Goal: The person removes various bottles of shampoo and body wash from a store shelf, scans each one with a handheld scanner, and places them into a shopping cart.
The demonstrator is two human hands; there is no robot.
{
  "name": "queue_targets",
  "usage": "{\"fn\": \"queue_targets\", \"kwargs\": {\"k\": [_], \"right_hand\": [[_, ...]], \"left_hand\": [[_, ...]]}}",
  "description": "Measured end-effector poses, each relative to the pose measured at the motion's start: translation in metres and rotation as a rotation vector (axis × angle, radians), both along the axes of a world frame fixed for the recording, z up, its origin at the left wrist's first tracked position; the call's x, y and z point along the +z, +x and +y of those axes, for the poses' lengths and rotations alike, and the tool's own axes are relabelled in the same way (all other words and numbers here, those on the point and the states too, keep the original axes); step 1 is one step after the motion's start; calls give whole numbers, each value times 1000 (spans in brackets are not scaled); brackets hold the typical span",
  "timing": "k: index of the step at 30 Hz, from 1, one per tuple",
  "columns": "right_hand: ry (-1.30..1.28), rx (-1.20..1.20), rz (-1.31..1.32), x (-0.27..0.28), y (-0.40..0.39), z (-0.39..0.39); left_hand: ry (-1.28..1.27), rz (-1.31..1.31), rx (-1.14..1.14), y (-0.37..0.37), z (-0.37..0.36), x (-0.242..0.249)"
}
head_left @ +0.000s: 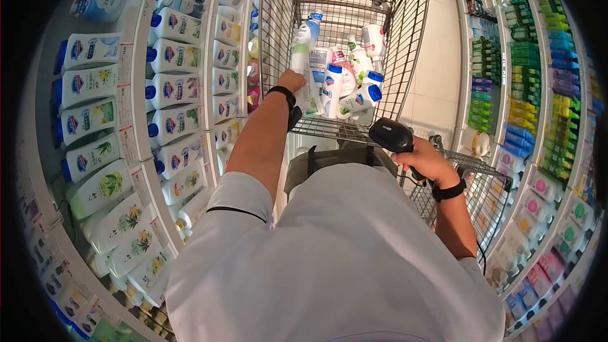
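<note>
My left hand point(292, 80) is closed at the left side of the shopping cart point(405, 44), right beside a white and green bottle point(300, 54). Whether its fingers grip that bottle or the cart's rim is hidden. In my right hand point(430, 159) is a black handheld barcode scanner point(391, 135), held over the near end of the cart by its handle. Several bottles lie jumbled in the basket, among them a blue-capped white bottle point(331, 90), another blue-capped bottle point(361, 99), a pink bottle point(346, 76) and a white pump bottle point(373, 40).
To the left, shelves hold rows of white body wash bottles point(174, 54) with blue caps. Shelves on the right carry small colourful packs point(522, 82) in tight rows. Tiled floor point(437, 57) shows between cart and right shelf. A lower wire basket point(491, 196) stands by my right arm.
</note>
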State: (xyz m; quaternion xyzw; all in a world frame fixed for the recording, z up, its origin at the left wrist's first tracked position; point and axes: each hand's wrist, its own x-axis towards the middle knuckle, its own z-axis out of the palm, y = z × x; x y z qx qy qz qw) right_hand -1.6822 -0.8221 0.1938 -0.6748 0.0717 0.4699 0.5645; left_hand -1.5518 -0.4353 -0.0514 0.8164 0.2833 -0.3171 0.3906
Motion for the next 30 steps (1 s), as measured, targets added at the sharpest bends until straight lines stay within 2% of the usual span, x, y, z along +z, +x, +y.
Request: {"fn": "queue_targets", "kwargs": {"k": [1,3,6,7,10,11,12,14,15,18,21,23,24,25,27,28,29,30], "right_hand": [[-16,1,12,1,0,-3],[-43,15,25,-1,1,-9],[-17,-7,30,-2,5,-13],[-18,4,28,-2,8,-14],[-11,55,10,-4,21,-10],[0,70,19,-7,25,-8],[15,92,24,-9,32,-3],[24,154,1,-7,44,12],[34,197,-4,-9,50,18],[68,281,-80,1,64,56],[152,354,-38,-17,74,79],[123,461,-66,-1,75,108],[106,519,-80,2,75,119],[92,547,-106,7,71,131],[107,632,-102,17,64,153],[120,675,-98,18,62,161],[140,679,-124,28,60,166],[117,779,-116,33,50,180]], "left_hand": [[-2,8,-4,0,-1,-4],[102,90,-237,0,-3,-14],[221,12,-331,-12,-2,-27],[218,17,-249,-17,-6,-18],[313,32,-213,-29,-15,20],[319,-1,-236,-30,-10,11],[295,-47,-192,-32,-12,34],[225,-198,-284,-37,-10,48],[186,-224,-320,-43,-15,81],[91,-484,-262,-79,-11,126],[106,-688,-27,-127,0,202],[147,-838,206,-163,17,239],[241,-944,250,-184,29,269],[312,-983,390,-204,40,298],[668,-1122,521,-246,72,339],[983,-1179,471,-270,93,359],[1189,-1219,477,-291,110,380],[1398,-1247,482,-310,126,402]]}}
